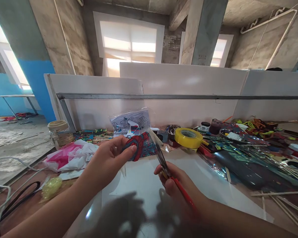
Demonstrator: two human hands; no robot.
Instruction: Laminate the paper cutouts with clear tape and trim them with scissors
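Observation:
Between the thumb and fingers of my left hand [114, 158] is a red and blue patterned piece [145, 144] with clear film along its edge. I cannot make out exactly what kind of thing it is. My right hand [175, 180] is closed around red-handled scissors [182, 191]. Their metal blades point up and away, right at the film on the right edge of the piece. Both hands are above a white sheet [139, 178] on the table, and their shadows fall on it. Behind the piece stands a printed line drawing [124, 122] in clear plastic.
A yellow tape roll [188, 138] lies behind my right hand. Thin sticks [285, 205], a dark bottle-like object [240, 168] and heaped craft scraps cover the right side. On the left are a pink and white plastic bag [69, 155], a jar [59, 134] and white cables [17, 167].

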